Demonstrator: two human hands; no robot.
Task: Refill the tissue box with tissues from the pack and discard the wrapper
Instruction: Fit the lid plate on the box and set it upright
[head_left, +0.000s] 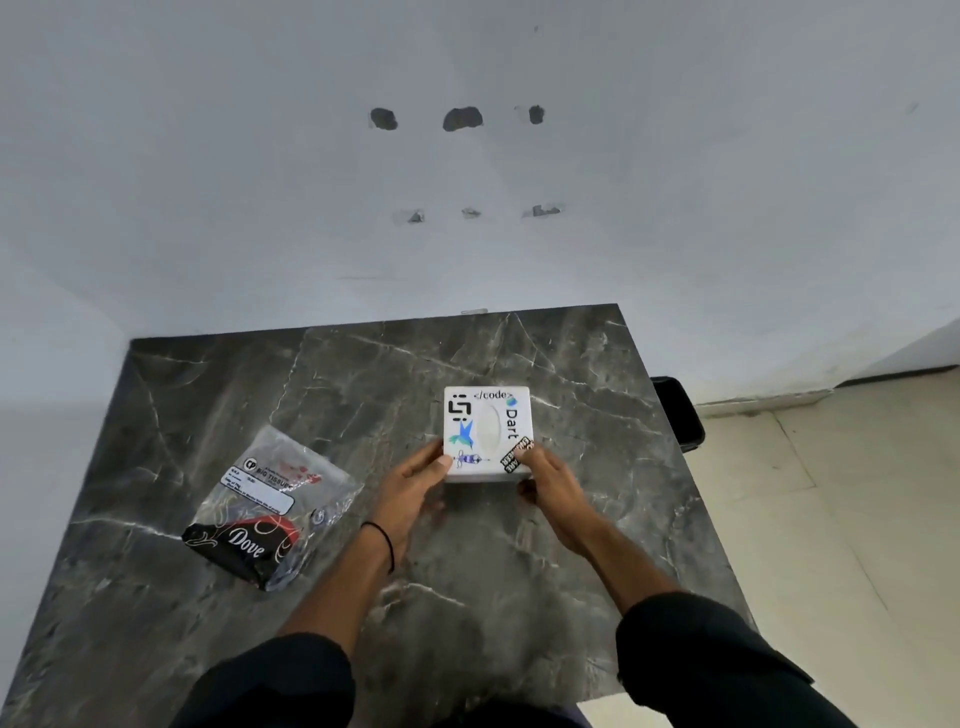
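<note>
Head view. A white, near-square tissue box covered in stickers (487, 431) sits just right of frame centre on a dark grey marble-patterned table (363, 374). The left hand (410, 483) pinches its lower left corner and the right hand (550, 486) its lower right corner, thumbs on top. Whether the box rests on the table or is just lifted cannot be told.

Risk: both grips lie on the near edge only, so on lifting the far edge would probably dip, and a loose lid or base could part and drop. The clear plastic tissue pack with black-and-red printing (270, 506), at lower left and well apart from the box, looks slick and may slide when grasped one-handed. The black bin (678, 415) stands off the table's right edge, across the box from the pack.

Orientation: the box's oval slot faces up, its long axis running top to bottom of frame. The pack lies flat, long axis upper right to lower left, dark end nearest.
</note>
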